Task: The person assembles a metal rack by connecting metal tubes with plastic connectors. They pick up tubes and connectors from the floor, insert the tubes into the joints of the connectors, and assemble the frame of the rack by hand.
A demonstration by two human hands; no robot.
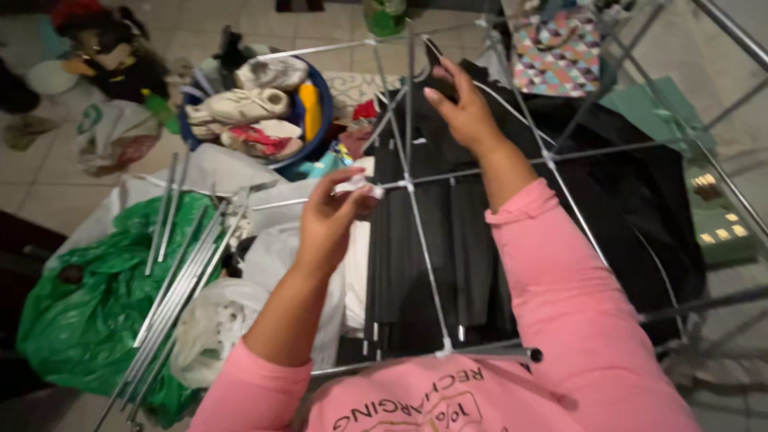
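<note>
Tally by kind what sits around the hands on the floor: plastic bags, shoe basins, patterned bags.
Green plastic bag: 1
White plastic bag: 1
Blue basin of shoes: 1
Patterned tote bag: 1
Total: 4
The left hand pinches a white connector on the metal rod frame.

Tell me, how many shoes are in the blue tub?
3 that show: one white shoe at the back of the blue tub, one in the middle, one with red trim in front. More may be hidden underneath.
</note>
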